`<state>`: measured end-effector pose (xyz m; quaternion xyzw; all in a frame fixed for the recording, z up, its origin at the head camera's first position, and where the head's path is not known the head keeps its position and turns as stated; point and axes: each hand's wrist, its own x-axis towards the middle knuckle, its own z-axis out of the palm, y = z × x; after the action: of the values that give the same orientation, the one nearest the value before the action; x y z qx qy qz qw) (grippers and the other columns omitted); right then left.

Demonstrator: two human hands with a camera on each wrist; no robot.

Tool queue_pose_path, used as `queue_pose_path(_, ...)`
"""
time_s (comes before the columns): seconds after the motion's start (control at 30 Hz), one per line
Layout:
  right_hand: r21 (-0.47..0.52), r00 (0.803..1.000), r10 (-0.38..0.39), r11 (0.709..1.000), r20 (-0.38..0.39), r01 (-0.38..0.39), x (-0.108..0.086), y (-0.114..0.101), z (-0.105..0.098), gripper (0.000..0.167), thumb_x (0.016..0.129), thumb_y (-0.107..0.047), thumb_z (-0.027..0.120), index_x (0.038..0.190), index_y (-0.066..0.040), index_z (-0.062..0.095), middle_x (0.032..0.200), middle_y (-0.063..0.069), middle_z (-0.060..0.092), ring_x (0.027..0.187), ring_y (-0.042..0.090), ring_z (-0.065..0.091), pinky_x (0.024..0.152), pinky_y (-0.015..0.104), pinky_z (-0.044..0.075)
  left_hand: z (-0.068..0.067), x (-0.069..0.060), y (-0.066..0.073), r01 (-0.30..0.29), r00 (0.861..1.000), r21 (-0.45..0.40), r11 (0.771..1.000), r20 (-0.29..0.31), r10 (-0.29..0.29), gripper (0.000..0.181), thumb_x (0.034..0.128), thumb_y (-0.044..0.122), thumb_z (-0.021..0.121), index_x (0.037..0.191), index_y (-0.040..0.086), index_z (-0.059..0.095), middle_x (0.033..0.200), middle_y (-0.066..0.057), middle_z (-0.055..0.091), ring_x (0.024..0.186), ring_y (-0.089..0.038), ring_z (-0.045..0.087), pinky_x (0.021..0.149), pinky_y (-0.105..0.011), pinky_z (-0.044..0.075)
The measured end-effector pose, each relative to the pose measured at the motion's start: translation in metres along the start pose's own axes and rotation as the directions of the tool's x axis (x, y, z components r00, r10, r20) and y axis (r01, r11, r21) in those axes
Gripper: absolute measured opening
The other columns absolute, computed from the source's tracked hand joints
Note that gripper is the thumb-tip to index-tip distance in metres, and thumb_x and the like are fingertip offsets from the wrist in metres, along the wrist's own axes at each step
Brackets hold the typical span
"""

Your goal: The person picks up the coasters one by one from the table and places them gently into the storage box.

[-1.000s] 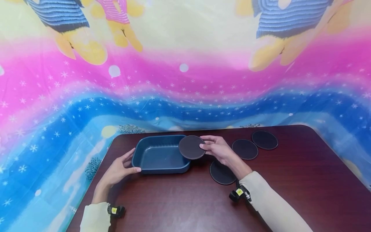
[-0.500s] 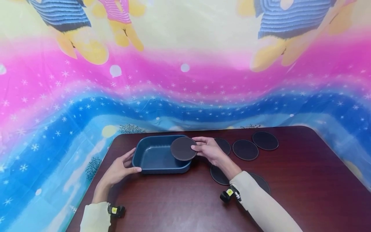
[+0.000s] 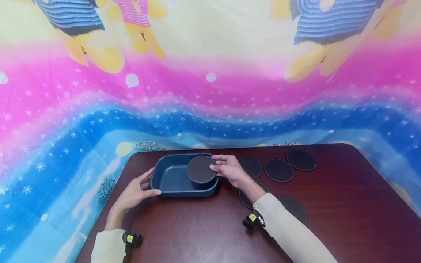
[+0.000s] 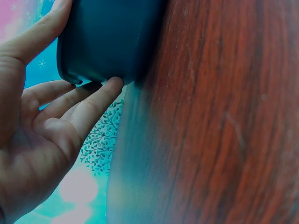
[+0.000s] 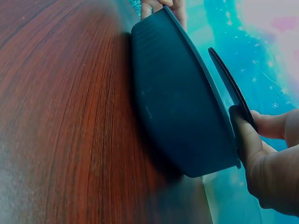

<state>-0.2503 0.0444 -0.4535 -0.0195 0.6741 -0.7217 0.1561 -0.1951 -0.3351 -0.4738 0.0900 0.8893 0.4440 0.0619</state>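
A dark brown round coaster [image 3: 200, 169] is pinched at its right edge between the thumb and fingers of my right hand [image 3: 229, 170]. It hovers tilted over the right part of a dark blue rectangular dish [image 3: 187, 194]. From the right wrist, the coaster [image 5: 226, 77] shows edge-on just above the rim of the dish [image 5: 177, 93]. My left hand [image 3: 135, 193] holds the left end of the dish, thumb at the front corner and fingertips along the side. In the left wrist view, these fingers [image 4: 96, 106] touch the lower wall. The visible inside of the dish holds nothing.
More dark coasters lie on the reddish-brown table [image 3: 197, 230]: one at the far right [image 3: 301, 160], one beside it [image 3: 279, 170], and several others [image 3: 251, 167] around or partly under my right forearm. A patterned cloth [image 3: 210, 120] hangs behind the table.
My right hand has carried the coaster leftward, from the right rim to over the dish. Coasters it was covering have come into view. My left hand and the dish stay in place.
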Motion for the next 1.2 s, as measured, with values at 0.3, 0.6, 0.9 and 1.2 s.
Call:
queue_pose_path(0.3,-0.114,0.999,-0.041,0.993,-0.014,0.039,0.002,0.001,0.013,0.045,0.100,-0.002,0.074,0.144,-0.006,0.067,0.121,0.017,0.077,0.087,0.012,0.077,0.082,0.031,0.065,0.001,0.000,0.000,0.003,1.000,0.005,1.000,0.004,-0.003,0.105,0.0917,0.035,0.087,0.172,0.009,0.024,0.170,-0.025,0.040,0.147,-0.052,0.051,0.106,-0.056,0.058)
queue_pose_path(0.6,-0.208,0.996,-0.076,0.976,-0.044,0.065,0.000,0.003,0.024,0.044,0.097,-0.001,0.077,0.141,-0.007,0.070,0.126,0.020,0.076,0.094,0.018,0.078,0.084,0.039,0.068,0.002,0.000,0.001,-0.002,1.000,0.012,1.000,0.003,0.002,0.105,0.0919,0.036,0.087,0.172,0.009,0.024,0.170,-0.026,0.040,0.147,-0.052,0.051,0.106,-0.056,0.059)
queue_pose_path(0.9,-0.259,0.997,-0.079,0.963,-0.012,0.073,0.002,0.003,0.028,0.042,0.098,-0.002,0.076,0.140,-0.006,0.070,0.116,0.017,0.078,0.097,0.024,0.081,0.086,0.039,0.067,0.002,0.000,0.000,0.009,1.000,0.018,1.000,0.007,-0.009,0.105,0.0923,0.036,0.087,0.172,0.009,0.024,0.170,-0.026,0.040,0.148,-0.051,0.051,0.107,-0.055,0.058)
queue_pose_path(1.2,-0.325,0.997,-0.075,0.943,-0.006,0.069,0.003,0.001,0.029,0.040,0.099,-0.005,0.076,0.139,-0.007,0.071,0.117,0.016,0.078,0.097,0.025,0.081,0.085,0.038,0.068,0.001,0.000,0.002,0.007,1.000,-0.001,1.000,0.012,-0.007,0.105,0.0925,0.033,0.087,0.172,0.008,0.023,0.169,-0.027,0.040,0.147,-0.052,0.052,0.106,-0.057,0.058)
